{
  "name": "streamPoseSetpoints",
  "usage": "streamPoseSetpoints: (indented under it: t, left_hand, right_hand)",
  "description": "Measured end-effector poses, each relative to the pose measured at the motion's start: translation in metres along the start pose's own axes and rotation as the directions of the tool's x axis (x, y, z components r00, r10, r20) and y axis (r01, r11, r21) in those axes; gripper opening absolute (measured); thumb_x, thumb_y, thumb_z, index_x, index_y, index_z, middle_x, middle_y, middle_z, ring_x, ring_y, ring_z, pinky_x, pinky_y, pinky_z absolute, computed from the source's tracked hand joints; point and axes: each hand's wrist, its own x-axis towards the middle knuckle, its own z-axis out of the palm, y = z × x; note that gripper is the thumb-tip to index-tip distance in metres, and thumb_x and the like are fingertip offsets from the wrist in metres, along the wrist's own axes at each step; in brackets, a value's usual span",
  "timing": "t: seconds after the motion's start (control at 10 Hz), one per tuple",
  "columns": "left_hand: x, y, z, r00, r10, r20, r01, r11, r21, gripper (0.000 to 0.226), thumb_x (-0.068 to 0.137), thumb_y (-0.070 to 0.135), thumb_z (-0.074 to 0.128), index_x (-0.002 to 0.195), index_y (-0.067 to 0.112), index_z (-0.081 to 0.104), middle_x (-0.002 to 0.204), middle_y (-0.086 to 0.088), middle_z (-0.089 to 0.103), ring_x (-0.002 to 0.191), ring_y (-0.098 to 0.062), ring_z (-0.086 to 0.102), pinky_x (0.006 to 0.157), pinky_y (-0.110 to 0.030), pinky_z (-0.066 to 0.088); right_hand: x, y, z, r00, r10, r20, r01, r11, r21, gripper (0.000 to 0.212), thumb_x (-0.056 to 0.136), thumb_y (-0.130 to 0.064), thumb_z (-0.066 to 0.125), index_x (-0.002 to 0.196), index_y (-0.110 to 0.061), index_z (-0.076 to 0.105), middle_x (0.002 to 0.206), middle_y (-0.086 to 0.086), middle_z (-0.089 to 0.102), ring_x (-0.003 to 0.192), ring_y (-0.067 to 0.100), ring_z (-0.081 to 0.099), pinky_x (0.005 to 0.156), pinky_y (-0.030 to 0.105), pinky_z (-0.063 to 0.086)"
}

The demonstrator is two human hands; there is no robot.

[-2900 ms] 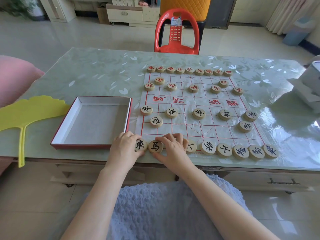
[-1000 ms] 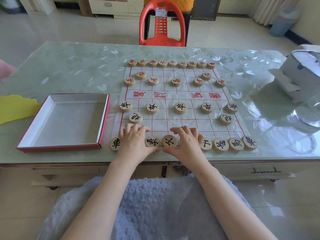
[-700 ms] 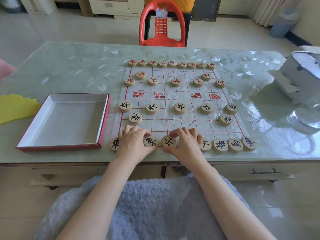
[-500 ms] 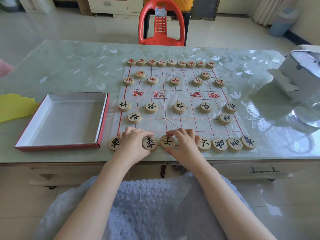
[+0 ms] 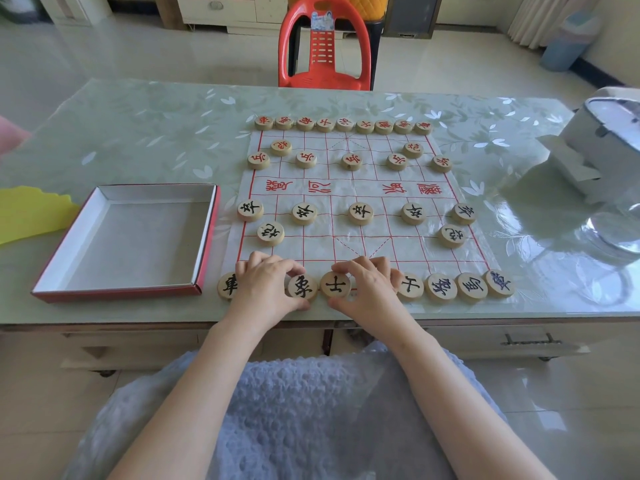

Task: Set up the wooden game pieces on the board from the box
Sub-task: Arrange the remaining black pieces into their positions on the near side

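A thin paper board (image 5: 349,194) with red grid lines lies on the table. Round wooden pieces with red characters fill its far rows (image 5: 344,125); pieces with black characters stand on the near rows. My left hand (image 5: 265,285) pinches a black-marked piece (image 5: 302,287) in the nearest row, covering the piece to its left. My right hand (image 5: 369,287) grips the neighbouring black-marked piece (image 5: 335,285) and hides the row's middle piece. The red-edged box (image 5: 128,237) left of the board holds nothing.
A yellow leaf-shaped fan (image 5: 27,211) lies at the far left. A white appliance (image 5: 609,140) with a cardboard flap stands at the right edge. A red plastic chair (image 5: 323,46) is behind the table. The near row lies close to the table's front edge.
Both hands shifted rightwards along the near row from its left end. The two pieces under my fingers have been turned so their characters stand upright toward me.
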Motion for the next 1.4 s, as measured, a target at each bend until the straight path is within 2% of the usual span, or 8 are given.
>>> streamPoseSetpoints:
  t: [0.6,1.0,1.1,1.2,1.3,1.4]
  left_hand:
    - [0.000,0.000,0.002,1.000,0.018,-0.010,-0.018,1.000,-0.012,0.048,0.072,0.041,0.072,0.116,0.035,0.056,0.117,0.013,0.057,0.118,-0.015,0.035,0.084,-0.031,0.020]
    - [0.000,0.002,0.001,1.000,0.028,0.008,-0.028,1.000,-0.007,0.054,0.072,0.044,0.071,0.122,0.036,0.053,0.122,0.011,0.053,0.120,-0.016,0.032,0.086,-0.030,0.021]
    - [-0.001,0.007,-0.002,0.998,0.057,-0.006,-0.057,0.996,-0.065,0.060,0.070,0.047,0.072,0.126,0.036,0.051,0.125,0.012,0.050,0.124,-0.014,0.029,0.086,-0.027,0.018]
    - [0.001,0.017,-0.002,0.993,0.109,-0.047,-0.114,0.986,-0.119,0.053,0.075,0.045,0.069,0.124,0.033,0.053,0.123,0.012,0.053,0.123,-0.012,0.031,0.083,-0.023,0.015]
    - [0.005,0.033,0.003,0.986,0.164,-0.031,-0.167,0.980,-0.112,0.045,0.080,0.040,0.065,0.123,0.032,0.054,0.123,0.012,0.055,0.122,-0.011,0.033,0.084,-0.023,0.017]
    - [0.007,0.052,0.010,0.977,0.211,0.011,-0.209,0.973,-0.097,0.045,0.083,0.037,0.063,0.126,0.032,0.051,0.126,0.011,0.053,0.123,-0.013,0.033,0.091,-0.026,0.019]
  right_hand:
    - [-0.002,0.000,0.001,1.000,-0.014,-0.025,0.014,1.000,0.014,0.046,0.078,-0.039,0.066,0.122,-0.028,0.055,0.119,-0.010,0.052,0.116,0.019,0.032,0.073,0.025,0.007]
    - [-0.003,0.001,0.000,1.000,-0.015,-0.005,0.015,1.000,0.010,0.053,0.076,-0.041,0.067,0.126,-0.030,0.051,0.123,-0.010,0.049,0.116,0.017,0.030,0.074,0.025,0.008]
    - [-0.006,0.006,-0.008,0.999,0.008,-0.041,-0.004,0.995,0.098,0.056,0.075,-0.044,0.069,0.127,-0.034,0.050,0.123,-0.014,0.046,0.113,0.011,0.028,0.076,0.024,0.009]
    - [-0.011,0.024,-0.024,0.985,0.090,-0.144,-0.061,0.979,0.192,0.044,0.081,-0.040,0.065,0.123,-0.036,0.052,0.121,-0.015,0.049,0.113,0.010,0.029,0.077,0.024,0.011]
    - [-0.019,0.048,-0.039,0.962,0.183,-0.204,-0.142,0.969,0.200,0.036,0.085,-0.028,0.063,0.119,-0.033,0.056,0.120,-0.011,0.053,0.117,0.016,0.032,0.077,0.023,0.010]
    - [-0.027,0.064,-0.047,0.952,0.228,-0.202,-0.187,0.961,0.205,0.035,0.086,-0.022,0.060,0.119,-0.033,0.056,0.117,-0.011,0.052,0.117,0.017,0.030,0.076,0.021,0.009]
